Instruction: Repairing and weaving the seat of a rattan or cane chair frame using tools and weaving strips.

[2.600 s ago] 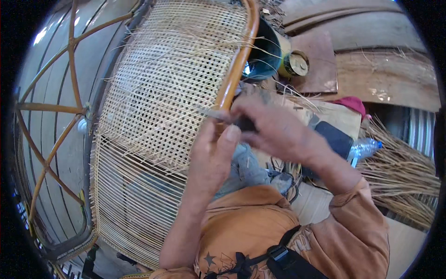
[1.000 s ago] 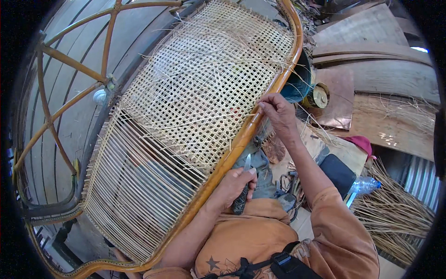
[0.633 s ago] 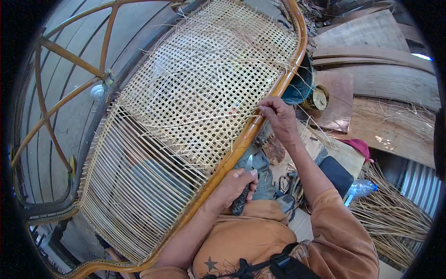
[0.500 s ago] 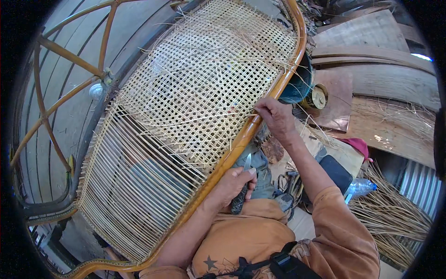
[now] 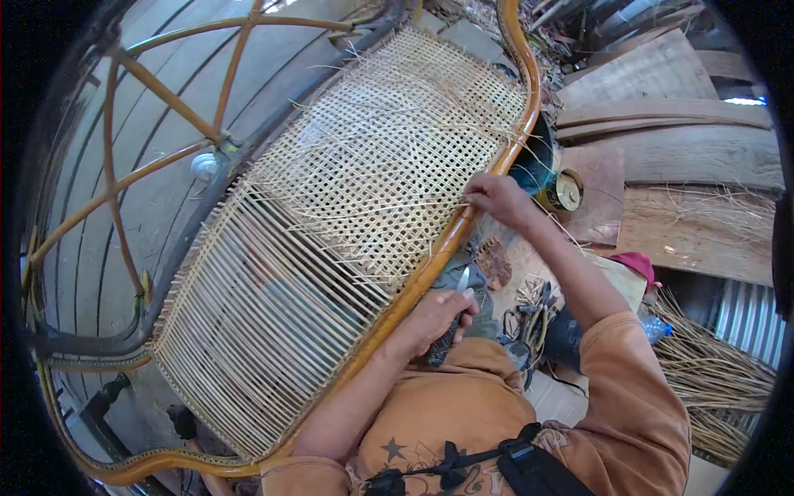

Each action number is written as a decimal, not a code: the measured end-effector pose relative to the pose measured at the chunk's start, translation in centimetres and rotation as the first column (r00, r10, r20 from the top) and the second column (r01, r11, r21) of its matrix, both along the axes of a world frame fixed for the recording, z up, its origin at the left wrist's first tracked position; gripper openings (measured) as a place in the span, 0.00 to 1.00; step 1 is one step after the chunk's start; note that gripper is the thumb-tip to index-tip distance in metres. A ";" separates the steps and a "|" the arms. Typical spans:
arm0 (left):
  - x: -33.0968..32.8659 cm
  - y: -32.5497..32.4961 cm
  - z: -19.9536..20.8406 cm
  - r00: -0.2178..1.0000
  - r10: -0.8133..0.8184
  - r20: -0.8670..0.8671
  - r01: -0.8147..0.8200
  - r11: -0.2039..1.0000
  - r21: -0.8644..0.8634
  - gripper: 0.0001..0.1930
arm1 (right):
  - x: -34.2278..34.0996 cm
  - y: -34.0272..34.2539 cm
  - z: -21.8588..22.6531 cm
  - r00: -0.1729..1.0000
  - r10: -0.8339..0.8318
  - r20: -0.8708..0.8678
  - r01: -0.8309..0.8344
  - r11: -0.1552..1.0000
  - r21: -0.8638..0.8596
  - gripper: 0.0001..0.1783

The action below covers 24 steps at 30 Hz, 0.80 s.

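A large woven cane panel (image 5: 364, 165) is stretched across a glossy bent rattan frame (image 5: 451, 236). Its upper part is an open lattice, while parallel cane strands (image 5: 248, 331) run across the lower part. My left hand (image 5: 438, 321) is closed around a knife (image 5: 465, 279) below the rail, its pale blade pointing up and its handle dark and wrapped. Along the right edge of the lattice, my right hand (image 5: 500, 198) pinches at the rail, fingertips on a thin cane strand that they mostly hide. Loose strand ends stick out over the weave.
Rattan poles (image 5: 165, 95) form another frame at left. A teal bucket (image 5: 536, 161) and an open tin (image 5: 568, 190) stand beyond the rail. Wooden boards (image 5: 703, 153) lie at right, above a bundle of cane (image 5: 711, 372) and a plastic bottle (image 5: 656, 329).
The whole view has shifted, so the panel appears slightly lower and farther right. My right hand stays pinched at the rail; my left hand still grips the knife.
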<state>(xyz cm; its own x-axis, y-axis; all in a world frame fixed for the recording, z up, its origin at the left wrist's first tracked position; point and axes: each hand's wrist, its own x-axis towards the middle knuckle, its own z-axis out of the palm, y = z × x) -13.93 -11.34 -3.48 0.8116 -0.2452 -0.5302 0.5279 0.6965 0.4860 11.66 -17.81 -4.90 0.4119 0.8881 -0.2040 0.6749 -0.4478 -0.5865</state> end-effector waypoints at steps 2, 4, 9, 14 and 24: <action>-1.3 0.9 1.1 0.999 0.046 -0.020 -0.047 0.998 -0.034 0.21 | -0.1 1.0 1.7 0.947 -0.142 -0.289 0.166 0.984 0.060 0.12; -2.4 2.5 2.9 0.984 0.093 -0.153 -0.107 0.991 -0.085 0.28 | -0.7 3.3 3.4 0.988 -0.107 -0.112 0.119 0.987 0.107 0.11; -5.4 5.3 2.0 0.960 0.259 -0.108 -0.268 0.960 -0.081 0.25 | -4.2 8.1 0.9 0.981 0.189 0.033 -0.182 0.972 -0.148 0.10; -5.9 7.4 3.2 0.927 0.356 -0.120 -0.353 0.934 0.049 0.27 | -5.4 9.0 -0.7 0.927 0.376 -0.013 -0.364 0.889 -0.277 0.09; 7.3 15.1 -0.9 0.997 -0.029 -0.066 0.067 0.718 0.693 0.16 | -1.4 5.8 9.1 0.736 -0.237 -0.634 0.586 0.692 0.421 0.05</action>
<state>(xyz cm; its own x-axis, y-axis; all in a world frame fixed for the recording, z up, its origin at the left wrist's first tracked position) -6.67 3.74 -4.43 0.7787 0.1695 -0.6040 0.5862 0.1465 0.7968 10.23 -11.99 4.16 0.7541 0.6565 -0.0194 0.0354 -0.0702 -0.9969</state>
